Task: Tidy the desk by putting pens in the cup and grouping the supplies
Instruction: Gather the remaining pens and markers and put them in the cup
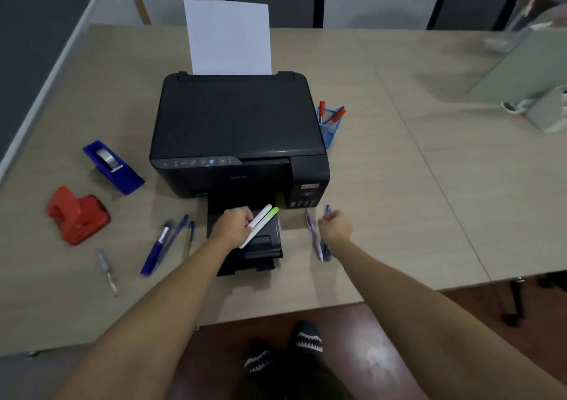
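My left hand is closed around two white markers, one with a green cap, over the printer's output tray. My right hand grips a blue pen whose tip sticks up above the fist. A purple pen lies on the desk just left of that hand. Three blue pens lie left of the tray, and a clear pen lies further left. The blue mesh pen cup stands right of the printer with red and blue pens in it.
A black printer with a sheet of paper sits mid-desk. A blue tape dispenser and a red hole punch are at the left. A grey-green stand and holder are at the far right. The desk edge runs near me.
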Motion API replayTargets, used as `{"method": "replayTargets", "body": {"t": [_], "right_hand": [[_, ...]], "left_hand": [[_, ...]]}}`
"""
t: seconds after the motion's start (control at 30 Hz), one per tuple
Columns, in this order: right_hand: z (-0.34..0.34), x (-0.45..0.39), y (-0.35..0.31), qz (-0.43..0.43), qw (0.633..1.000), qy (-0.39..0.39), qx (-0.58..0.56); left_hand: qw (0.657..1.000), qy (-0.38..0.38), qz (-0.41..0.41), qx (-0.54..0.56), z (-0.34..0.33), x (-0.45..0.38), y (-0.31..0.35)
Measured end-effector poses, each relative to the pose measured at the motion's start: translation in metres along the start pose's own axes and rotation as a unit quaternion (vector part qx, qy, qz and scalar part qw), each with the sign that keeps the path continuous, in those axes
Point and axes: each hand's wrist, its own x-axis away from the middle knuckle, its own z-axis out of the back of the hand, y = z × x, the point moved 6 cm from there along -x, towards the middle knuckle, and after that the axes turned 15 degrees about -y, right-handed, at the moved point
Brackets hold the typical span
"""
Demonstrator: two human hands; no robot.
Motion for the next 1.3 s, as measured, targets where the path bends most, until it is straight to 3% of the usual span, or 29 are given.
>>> {"method": "replayTargets", "body": {"t": [0.17, 0.27, 0.43, 0.67, 0.9, 1.07, 1.13, 1.23, 1.3], "right_hand": [[-0.025, -0.005, 0.000, 0.008, 0.993, -0.017, 0.119], [-0.030, -0.010, -0.003, -0.004, 0.982, -0.033, 0.186], [-0.042, -0.017, -0.009, 0.000, 0.950, -0.074, 0.302], [-0.051, -0.008, -0.008, 0.021, 0.932, -0.133, 0.337], [0.004, -0.006, -0.014, 0.124, 0.971, -0.080, 0.190], [0.074, -0.017, -0.025, 0.127, 0.988, 0.001, 0.084], [0.103, -0.026, -0.032, 0.126, 0.991, 0.034, 0.013], [0.140, -0.036, -0.046, 0.122, 0.985, 0.056, -0.105], [0.159, -0.047, -0.059, 0.128, 0.977, 0.054, -0.164]], "left_hand": [[0.988, 0.025, 0.024, -0.150, -0.005, -0.004, 0.001], [0.992, 0.042, 0.052, -0.103, -0.003, -0.001, -0.009], [0.996, 0.085, 0.013, 0.002, 0.002, 0.010, -0.009], [0.997, 0.017, 0.010, -0.071, -0.018, 0.001, 0.009], [0.993, -0.052, 0.018, -0.104, -0.025, -0.006, 0.022], [0.973, -0.226, -0.021, -0.031, -0.001, 0.013, 0.041], [0.951, -0.295, -0.077, 0.050, 0.015, 0.028, 0.069], [0.879, -0.387, -0.166, 0.226, 0.045, 0.050, 0.132], [0.841, -0.377, -0.206, 0.327, 0.069, 0.049, 0.175]]}}
